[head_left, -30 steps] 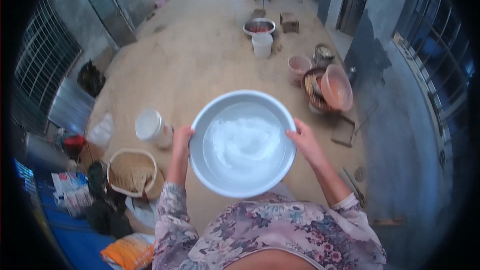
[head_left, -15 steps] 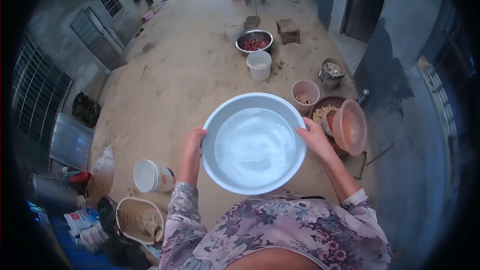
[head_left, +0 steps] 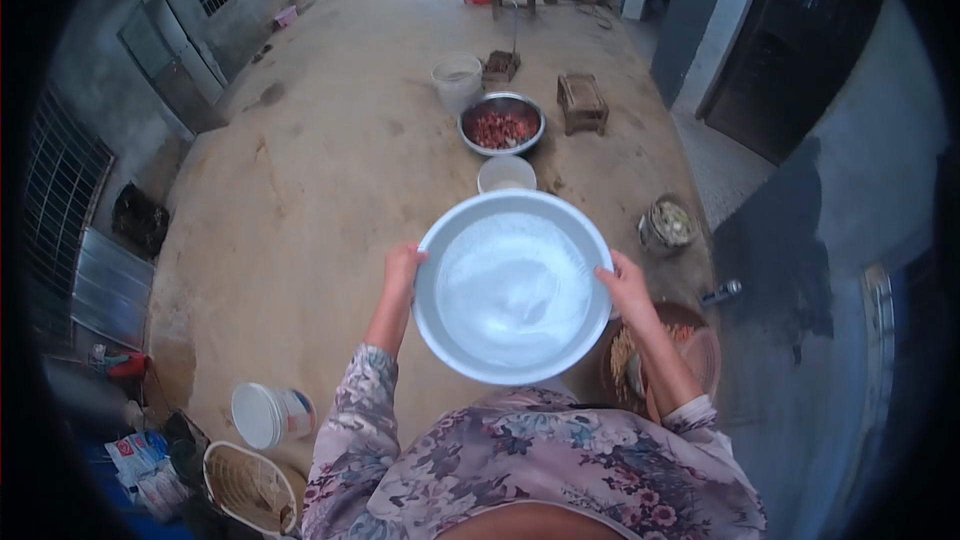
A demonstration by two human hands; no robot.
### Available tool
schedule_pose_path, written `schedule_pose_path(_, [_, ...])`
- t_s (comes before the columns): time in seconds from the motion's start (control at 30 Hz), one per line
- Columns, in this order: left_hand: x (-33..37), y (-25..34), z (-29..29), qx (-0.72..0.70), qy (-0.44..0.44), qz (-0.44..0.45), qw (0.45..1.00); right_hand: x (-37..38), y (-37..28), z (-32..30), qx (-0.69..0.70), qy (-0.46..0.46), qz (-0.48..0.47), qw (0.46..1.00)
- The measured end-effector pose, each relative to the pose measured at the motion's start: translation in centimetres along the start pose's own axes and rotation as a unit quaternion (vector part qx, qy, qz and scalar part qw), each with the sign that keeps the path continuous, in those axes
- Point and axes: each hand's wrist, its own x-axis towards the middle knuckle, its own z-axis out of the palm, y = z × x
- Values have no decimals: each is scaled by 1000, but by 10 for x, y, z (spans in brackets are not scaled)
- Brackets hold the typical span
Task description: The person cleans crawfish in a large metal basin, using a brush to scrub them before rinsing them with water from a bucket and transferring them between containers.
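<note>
A wide pale-blue basin (head_left: 515, 365) with clear liquid in it is held level in front of my body. My left hand (head_left: 403, 268) grips its left rim, fingers wrapped beneath and out of sight. On the opposite side my right hand (head_left: 624, 283) has the rim in its grasp, thumb on the inner edge. Just beyond the basin stands a white bucket (head_left: 506, 174), partly covered by the basin's far rim. Behind that bucket, a metal bowl (head_left: 503, 148) on the floor holds dark red chunks.
A small wooden stool (head_left: 582, 103) and a translucent tub (head_left: 457, 83) flank the metal bowl. At right are a pail (head_left: 667, 226) and a brown round container (head_left: 612, 380) by the wall. A white bucket lying tilted (head_left: 270, 416) and a woven basket (head_left: 250, 485) are at lower left.
I have moved forward across the floor with the basin. The metal bowl and white bucket are nearer, and the basin now overlaps the bucket. Both hands keep their hold; the liquid's surface ripples.
</note>
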Motion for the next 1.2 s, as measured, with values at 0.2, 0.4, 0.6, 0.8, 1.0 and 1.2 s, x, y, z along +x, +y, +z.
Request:
schedule_pose_path(0.2, [117, 27, 52, 0, 59, -35, 998, 147, 33, -13, -23, 14, 40, 999])
schedule_pose_path(0.4, [246, 43, 106, -19, 54, -53, 997, 299, 50, -35, -66, 16, 37, 997])
schedule_pose_path(0.6, [370, 57, 165, -6, 62, -68, 996, 433, 69, -56, -114, 9, 60, 992])
schedule_pose_path(0.8, [483, 46, 218, 41, 84, -70, 993, 559, 105, -78, -150, 5, 100, 984])
schedule_pose_path(1.0, [582, 18, 248, 63, 145, -101, 982, 705, 152, -92, -221, -72, 125, 965])
schedule_pose_path(1.2, [648, -43, 286, 147, 192, -170, 955, 848, 180, -90, -370, -176, 114, 905])
